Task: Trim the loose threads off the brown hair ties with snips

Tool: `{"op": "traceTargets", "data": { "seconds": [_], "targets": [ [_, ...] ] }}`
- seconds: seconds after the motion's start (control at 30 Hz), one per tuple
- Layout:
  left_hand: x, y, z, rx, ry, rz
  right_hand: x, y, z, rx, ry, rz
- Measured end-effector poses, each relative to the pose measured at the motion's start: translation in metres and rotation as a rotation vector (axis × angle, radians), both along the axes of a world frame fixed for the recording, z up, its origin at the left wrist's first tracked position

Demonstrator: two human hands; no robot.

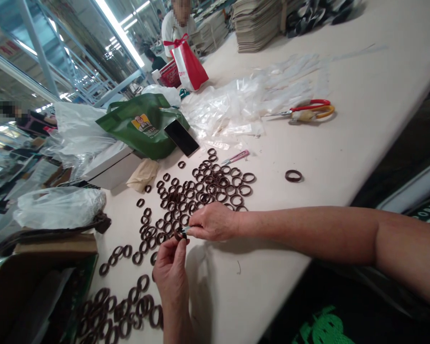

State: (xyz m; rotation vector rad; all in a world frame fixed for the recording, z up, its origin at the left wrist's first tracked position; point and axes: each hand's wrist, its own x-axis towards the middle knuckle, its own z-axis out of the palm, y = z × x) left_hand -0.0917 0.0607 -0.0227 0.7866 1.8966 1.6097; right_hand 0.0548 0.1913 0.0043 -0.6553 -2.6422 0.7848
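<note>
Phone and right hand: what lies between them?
Many brown rings, partly heaped, lie between the phone and the right hand; the head view shows it.

Clearances and Obstructions

The widest passage crosses the counter (344, 148) between the scissors (304, 115) and the right forearm (301, 230); one loose ring (294, 179) lies in it. A second opens on the near side, right of the left hand (172, 263). Clustered rings (218, 181) obstruct the surface beyond the right hand (215, 221). The green bag (157, 138), phone (182, 137) and plastic bags (232, 100) close the far side; a carton (57, 246) bounds the left.
</note>
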Motion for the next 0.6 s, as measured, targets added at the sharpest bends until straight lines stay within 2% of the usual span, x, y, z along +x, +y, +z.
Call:
{"op": "traceTargets", "data": {
  "seconds": [0.13, 0.4, 0.6],
  "targets": [
    [0.002, -0.0001, 0.0024, -0.006, 0.032, -0.013, 0.0001, 0.0024, -0.0009, 0.002, 0.006, 0.026],
    [0.0017, 0.0025, 0.0044, -0.016, 0.059, 0.005, 0.0015, 0.0054, 0.0016, 0.167, 0.014, 0.096],
    [0.0017, 0.0026, 0.0061, -0.025, 0.042, -0.004, 0.0005, 0.0052, -0.0004, 0.129, 0.016, 0.109]
  ]
}}
